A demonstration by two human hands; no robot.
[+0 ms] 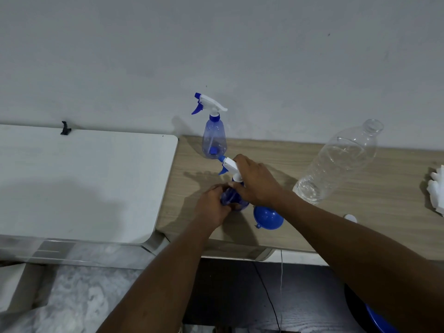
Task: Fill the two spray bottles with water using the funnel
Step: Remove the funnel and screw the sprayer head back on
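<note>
The left hand (212, 204) has its fingers curled around the body of a translucent blue plastic spray bottle (234, 199) that stands on the wood-grain tabletop (360, 212). The right hand (258, 182) closes its fingers on the same bottle's white trigger head with blue nozzle (228, 164), at the neck (whether the head is screwed tight cannot be told). Just right of this bottle, touching the table near the right wrist, lies a round blue plastic funnel (266, 218). Farther back, near the wall, a second translucent blue spray bottle with a white and blue trigger head (213, 138) stands upright. To the right a large clear plastic water bottle (336, 162), uncapped, stands with a little water at its bottom. A small white cap (350, 218) lies near it, and a white table (84, 183) sits to the left.
</note>
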